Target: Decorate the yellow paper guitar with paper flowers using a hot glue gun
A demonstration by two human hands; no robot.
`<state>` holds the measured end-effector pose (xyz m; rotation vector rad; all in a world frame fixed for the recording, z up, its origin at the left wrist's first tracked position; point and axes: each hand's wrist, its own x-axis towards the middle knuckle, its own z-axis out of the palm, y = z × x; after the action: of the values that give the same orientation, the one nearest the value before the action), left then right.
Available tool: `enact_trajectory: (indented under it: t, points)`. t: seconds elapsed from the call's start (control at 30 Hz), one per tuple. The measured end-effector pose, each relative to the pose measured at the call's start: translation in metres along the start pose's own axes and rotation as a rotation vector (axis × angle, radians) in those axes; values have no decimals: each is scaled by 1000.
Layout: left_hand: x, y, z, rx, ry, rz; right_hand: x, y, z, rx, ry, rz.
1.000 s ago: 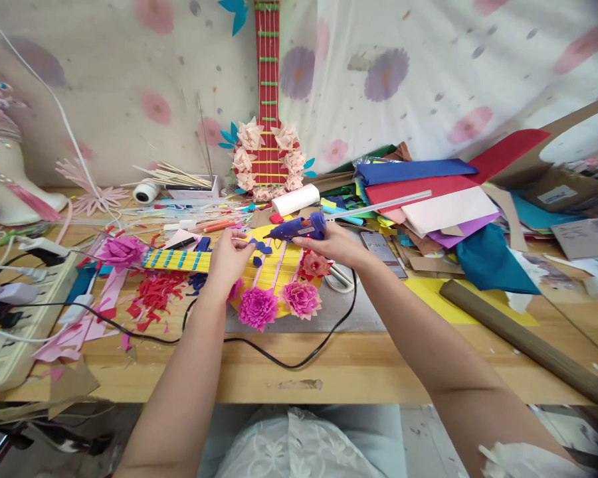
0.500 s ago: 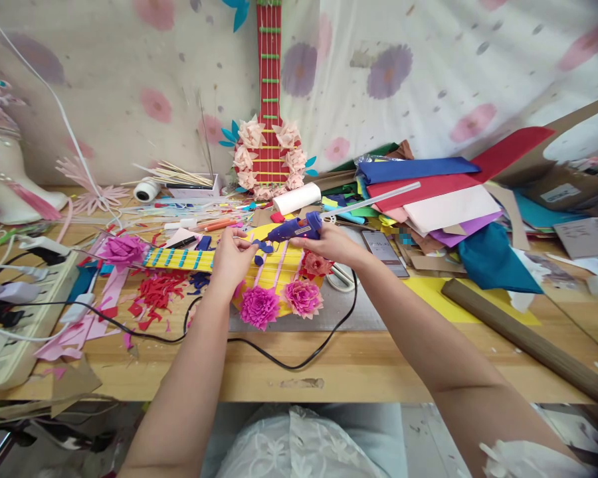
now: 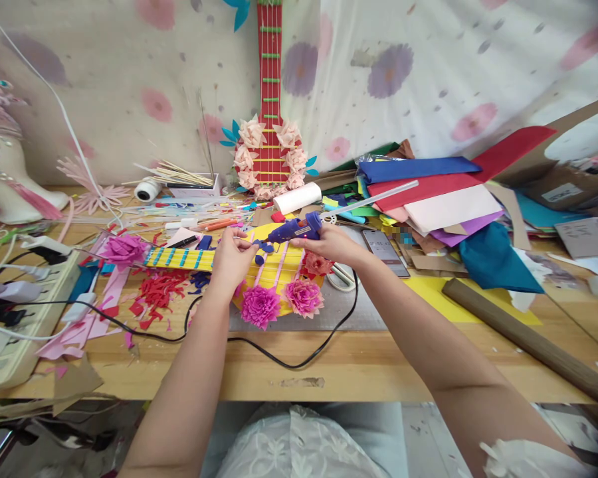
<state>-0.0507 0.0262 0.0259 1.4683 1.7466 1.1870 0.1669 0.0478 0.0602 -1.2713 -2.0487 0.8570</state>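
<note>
A flower-print curtain (image 3: 418, 126) hangs behind the wooden table (image 3: 379, 368) where you work. At far left sits a power strip (image 3: 54, 295) crowded with plugs; next come a pink rose (image 3: 124, 250) at the neck end of a yellow guitar (image 3: 270, 271) and a heap of red scraps (image 3: 157, 292). Your left hand (image 3: 232, 260) is poised where neck meets body, thumb and fingers pinched nearly closed on what looks like a small blue piece (image 3: 257, 243).

The news is at those fingertips: compared with a second ago, the glue gun (image 3: 295, 230) dips its nozzle lower and nearer to them, and the glue stick (image 3: 373, 197) at its back end rides higher. Over the last half second, both your hands hold almost steady. The dip suggests glue is being applied there; any bead is too small to tell.

The guitar lies face up on a grey mat (image 3: 349, 315), beneath your hands, neck pointing to your left, rounded body to the right. Its long axis runs nearly crosswise before you, the body end slightly closer. Blue dots (image 3: 259, 260) rest on the body.

Your right hand (image 3: 339, 244) wraps the gun's handle, nozzle aimed left; whether it squeezes the trigger, you cannot tell. Beyond your wrist lie a phone (image 3: 385, 252) and piled paper (image 3: 448, 202).
</note>
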Motion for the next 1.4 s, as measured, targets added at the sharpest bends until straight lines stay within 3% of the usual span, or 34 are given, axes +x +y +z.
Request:
enact_trajectory:
  t: [0.67, 0.9, 1.07, 1.2, 1.4]
  points:
    - [-2, 0, 0, 10, -24, 16, 4, -3, 2, 4, -19, 1]
    - [-5, 7, -1, 7, -46, -3, 2, 5, -6, 177, 64, 77]
    - [-5, 9, -2, -98, -103, -31, -10, 35, -24, 307, 248, 158]
    - [0, 8, 1, -217, -92, -26, -18, 75, -32, 207, 464, 272]
    - [3, 20, 7, -357, -118, -99, -19, 121, -20, -107, 459, 530]
